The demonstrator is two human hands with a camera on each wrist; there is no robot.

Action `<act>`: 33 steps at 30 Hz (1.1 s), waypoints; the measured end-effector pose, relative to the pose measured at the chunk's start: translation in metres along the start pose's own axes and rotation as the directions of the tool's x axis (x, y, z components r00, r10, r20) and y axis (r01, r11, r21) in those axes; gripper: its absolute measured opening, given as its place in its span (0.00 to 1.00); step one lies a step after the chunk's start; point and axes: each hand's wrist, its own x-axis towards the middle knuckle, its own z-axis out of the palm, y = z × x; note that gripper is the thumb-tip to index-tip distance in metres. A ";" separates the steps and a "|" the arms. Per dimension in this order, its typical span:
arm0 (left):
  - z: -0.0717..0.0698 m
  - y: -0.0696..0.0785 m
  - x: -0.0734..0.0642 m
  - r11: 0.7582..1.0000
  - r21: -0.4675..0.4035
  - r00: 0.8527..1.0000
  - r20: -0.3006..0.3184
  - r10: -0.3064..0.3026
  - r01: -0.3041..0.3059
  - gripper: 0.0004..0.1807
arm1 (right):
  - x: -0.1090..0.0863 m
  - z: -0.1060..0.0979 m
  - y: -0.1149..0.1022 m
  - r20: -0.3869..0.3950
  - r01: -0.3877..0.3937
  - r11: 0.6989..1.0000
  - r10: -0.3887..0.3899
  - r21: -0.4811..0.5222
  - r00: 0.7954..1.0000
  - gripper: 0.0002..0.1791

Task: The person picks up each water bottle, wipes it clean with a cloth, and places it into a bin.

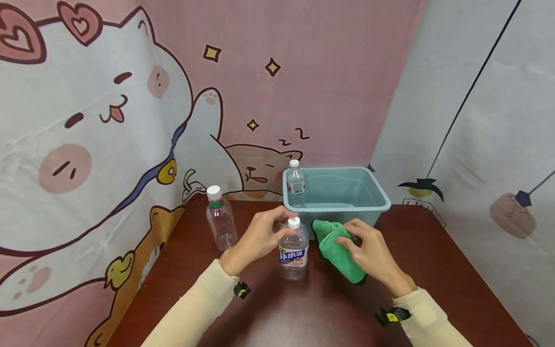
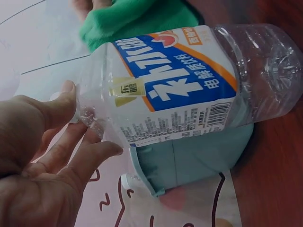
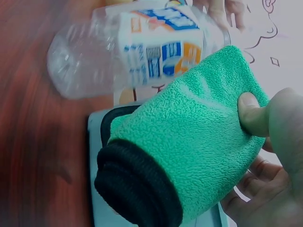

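Note:
A clear plastic bottle (image 1: pixel 293 258) with a blue, white and orange label stands upright on the table. My left hand (image 1: pixel 264 231) grips it by its white cap and neck, thumb on one side and fingers on the other; the left wrist view shows this bottle (image 2: pixel 180 80) close up. To its right my right hand (image 1: pixel 368 246) pinches a folded green cloth (image 1: pixel 338 250) with dark edging, held just beside the bottle. In the right wrist view the thumb presses into the plush cloth (image 3: pixel 189 137), whose black trim hangs toward the table.
Behind the hands a light blue plastic bin (image 1: pixel 342 188) stands at the table's back. Another capped bottle (image 1: pixel 297 185) is upright in its left corner. A taller clear bottle (image 1: pixel 222 221) with a green neck ring stands at left on the brown table (image 1: pixel 260 313). Printed curtains (image 1: pixel 338 72) hang behind.

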 end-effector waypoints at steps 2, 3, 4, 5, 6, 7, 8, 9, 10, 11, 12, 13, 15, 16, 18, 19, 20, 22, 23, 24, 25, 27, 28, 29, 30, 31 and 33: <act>0.004 0.002 0.001 1.000 0.001 1.000 -0.009 0.011 -0.011 0.24 | 0.005 0.003 -0.005 0.006 -0.001 1.000 0.001 0.017 1.000 0.11; 0.005 0.003 0.001 1.000 0.002 1.000 -0.012 0.018 -0.018 0.24 | 0.007 0.005 -0.008 0.012 -0.006 1.000 0.005 0.031 1.000 0.12; 0.006 0.004 0.002 1.000 0.005 1.000 -0.014 0.025 -0.025 0.24 | 0.009 0.007 -0.011 0.018 -0.008 0.999 0.007 0.043 1.000 0.12; 0.007 0.005 0.002 1.000 0.011 1.000 -0.017 0.027 -0.027 0.24 | 0.011 0.009 -0.014 0.028 -0.010 0.999 0.008 0.053 1.000 0.12; 0.008 0.006 0.002 0.999 0.017 0.999 -0.019 0.034 -0.034 0.23 | 0.013 0.012 -0.017 0.039 -0.007 0.998 0.005 0.061 0.999 0.12; 0.009 0.006 0.002 0.999 0.020 0.999 -0.021 0.037 -0.037 0.23 | 0.015 0.015 -0.019 0.053 -0.007 0.997 0.003 0.072 0.999 0.13; 0.010 0.006 0.002 0.999 0.017 0.999 -0.022 0.043 -0.043 0.23 | 0.016 0.018 -0.022 0.068 -0.003 0.997 -0.002 0.080 0.998 0.14; 0.010 0.005 0.002 0.999 0.012 0.999 -0.022 0.045 -0.045 0.23 | 0.016 0.021 -0.024 0.084 0.001 0.996 -0.009 0.087 0.996 0.16; 0.010 0.005 0.001 0.999 0.009 0.999 -0.023 0.044 -0.044 0.23 | 0.016 0.025 -0.025 0.097 0.009 0.995 -0.019 0.097 0.995 0.18; 0.010 0.005 0.001 0.999 0.007 0.999 -0.025 0.046 -0.046 0.23 | 0.016 0.028 -0.026 0.112 0.015 0.994 -0.026 0.104 0.993 0.20; 0.011 0.004 0.001 0.999 0.002 0.998 -0.029 0.049 -0.049 0.23 | 0.016 0.032 -0.027 0.127 0.018 0.993 -0.033 0.114 0.991 0.23; 0.011 0.004 0.001 0.999 -0.004 0.998 -0.032 0.048 -0.048 0.23 | 0.015 0.035 -0.028 0.142 0.016 0.992 -0.034 0.126 0.989 0.27; 0.011 0.004 0.001 0.999 -0.013 0.998 -0.038 0.048 -0.048 0.23 | 0.013 0.040 -0.029 0.180 0.009 0.988 -0.037 0.151 0.983 0.33; 0.011 0.004 0.000 0.998 -0.016 0.998 -0.040 0.052 -0.053 0.23 | 0.011 0.043 -0.028 0.202 0.003 0.986 -0.037 0.165 0.979 0.36; 0.012 0.003 -0.002 0.998 -0.025 0.998 -0.041 0.053 -0.054 0.24 | 0.008 0.046 -0.028 0.252 -0.015 0.981 -0.034 0.191 0.967 0.41; 0.012 0.003 -0.003 0.998 -0.027 0.998 -0.037 0.053 -0.054 0.24 | 0.006 0.048 -0.027 0.271 -0.021 0.978 -0.036 0.206 0.962 0.44; 0.012 0.003 -0.003 0.998 -0.026 0.998 -0.032 0.053 -0.054 0.25 | 0.004 0.050 -0.025 0.285 -0.025 0.975 -0.040 0.221 0.958 0.45; 0.011 0.002 -0.004 0.998 -0.022 0.998 -0.022 0.060 -0.061 0.26 | 0.002 0.053 -0.023 0.295 -0.034 0.968 -0.043 0.249 0.954 0.48; 0.011 0.001 -0.004 0.998 -0.016 0.998 -0.018 0.062 -0.063 0.26 | 0.002 0.053 -0.022 0.292 -0.035 0.965 -0.044 0.259 0.955 0.49; 0.010 0.001 -0.003 0.998 -0.012 0.998 -0.012 0.065 -0.065 0.26 | 0.002 0.054 -0.020 0.285 -0.032 0.963 -0.047 0.266 0.957 0.49; 0.009 0.000 -0.003 0.997 -0.006 0.997 -0.007 0.071 -0.071 0.26 | 0.003 0.055 -0.019 0.274 -0.027 0.964 -0.048 0.264 0.961 0.50; 0.008 -0.001 -0.002 0.997 -0.003 0.997 0.005 0.073 -0.073 0.26 | 0.003 0.054 -0.017 0.254 -0.016 0.967 -0.050 0.253 0.966 0.50; 0.007 -0.002 -0.002 0.997 -0.002 0.997 0.011 0.071 -0.071 0.27 | 0.003 0.054 -0.017 0.245 -0.008 0.970 -0.053 0.243 0.968 0.50; 0.007 -0.002 -0.002 0.998 -0.001 0.998 0.019 0.065 -0.065 0.26 | 0.003 0.053 -0.016 0.237 0.001 0.974 -0.056 0.228 0.970 0.50; 0.006 -0.002 -0.002 0.998 -0.005 0.998 0.027 0.058 -0.058 0.26 | 0.003 0.052 -0.015 0.229 0.010 0.977 -0.061 0.215 0.972 0.50; 0.006 -0.002 -0.002 0.999 -0.008 0.998 0.034 0.053 -0.052 0.26 | 0.002 0.051 -0.014 0.221 0.017 0.979 -0.062 0.203 0.973 0.50; 0.007 -0.003 -0.002 0.999 -0.020 0.998 0.047 0.039 -0.038 0.26 | 0.001 0.049 -0.012 0.204 0.029 0.984 -0.066 0.178 0.977 0.51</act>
